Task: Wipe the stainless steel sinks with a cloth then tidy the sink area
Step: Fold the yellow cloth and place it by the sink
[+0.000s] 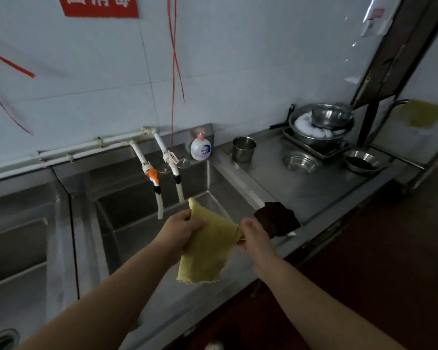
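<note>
My left hand [181, 227] and right hand [253, 234] pinch a square yellow woven cloth [208, 245], spread above the right stainless steel sink [142, 223]. A loose corner grip could drop it in.

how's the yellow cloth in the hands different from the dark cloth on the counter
The yellow cloth is pale and hangs in the air over the sink, pinched between the left hand and right hand. The dark cloth is brown-black and lies untouched on the steel counter at the sink's edge. Both look like small, roughly square rags.
</note>
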Motion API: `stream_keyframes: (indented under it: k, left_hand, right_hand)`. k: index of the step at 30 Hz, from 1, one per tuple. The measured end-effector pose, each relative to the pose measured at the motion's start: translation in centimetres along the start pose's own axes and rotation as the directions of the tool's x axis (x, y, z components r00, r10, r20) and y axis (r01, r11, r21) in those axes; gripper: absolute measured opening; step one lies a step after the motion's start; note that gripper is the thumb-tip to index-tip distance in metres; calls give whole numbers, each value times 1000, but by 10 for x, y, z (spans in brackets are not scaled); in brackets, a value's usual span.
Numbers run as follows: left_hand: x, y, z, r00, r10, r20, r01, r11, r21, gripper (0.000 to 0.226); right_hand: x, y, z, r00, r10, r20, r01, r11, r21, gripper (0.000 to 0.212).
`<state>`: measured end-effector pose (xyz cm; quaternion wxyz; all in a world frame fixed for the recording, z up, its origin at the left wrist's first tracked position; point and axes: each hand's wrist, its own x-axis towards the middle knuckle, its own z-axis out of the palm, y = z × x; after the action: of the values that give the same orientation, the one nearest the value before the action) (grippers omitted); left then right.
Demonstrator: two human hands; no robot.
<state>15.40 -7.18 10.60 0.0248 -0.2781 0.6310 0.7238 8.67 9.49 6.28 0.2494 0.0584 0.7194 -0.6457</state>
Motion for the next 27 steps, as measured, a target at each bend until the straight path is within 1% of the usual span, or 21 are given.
stream_keyframes:
  k: [2,4,6,8,9,11,14,16,18,19,20,22,24,26,27]
  left_hand:
    - [18,4,14,1000,-14,8,14,999,-32,15]
    - [39,9,28,1000,-16,24,16,999,-35,15]
    - [62,14,41,998,-31,50,34,998,-49,15]
    - [87,19,52,997,-49,67,53,996,-68,14]
    - [100,21,57,996,-58,67,63,996,-70,18]
    - [122,23,67,996,-65,56,67,997,-45,26]
    - [154,27,79,999,-40,22,39,999,37,34]
    - [173,27,87,999,-9,-48,16,989,144,49]
    - [185,26,93,992,60,-114,-25,959,283,66]
    - [190,26,96,987,109,-119,-60,933,354,69]
    - [195,25,98,980,165,-110,-103,898,427,65]
    - [207,23,101,961,264,-76,-177,807,563,48]
    - [219,23,103,946,316,-72,-199,742,640,29]
    - [232,24,106,934,348,-85,-209,723,658,15]
    - [240,25,109,931,350,-103,-209,743,637,11]
  right_hand:
    - [17,-5,-13,1000,16,24,-17,999,36,19]
    - [37,-12,-24,998,21,51,-26,996,82,23]
    - [60,-17,-37,997,-4,81,-6,993,120,28]
    - [82,-27,-49,992,-37,118,17,986,164,29]
    - [93,-33,-54,991,-47,128,25,986,165,31]
    - [113,-45,-64,991,-73,115,60,991,117,36]
    - [141,-60,-74,990,-120,72,121,993,-11,43]
    - [157,-66,-80,988,-147,53,153,980,-126,46]
    - [171,-68,-85,984,-166,57,175,957,-231,50]
    - [178,-69,-86,980,-187,64,198,937,-287,51]
    - [187,-71,-87,973,-222,70,232,903,-361,50]
    - [205,-75,-90,944,-318,83,313,793,-523,42]
    - [226,-82,-93,913,-396,99,365,682,-634,30]
    - [250,-89,-97,899,-425,104,372,616,-694,21]
    - [264,-93,-99,896,-430,112,373,590,-716,18]
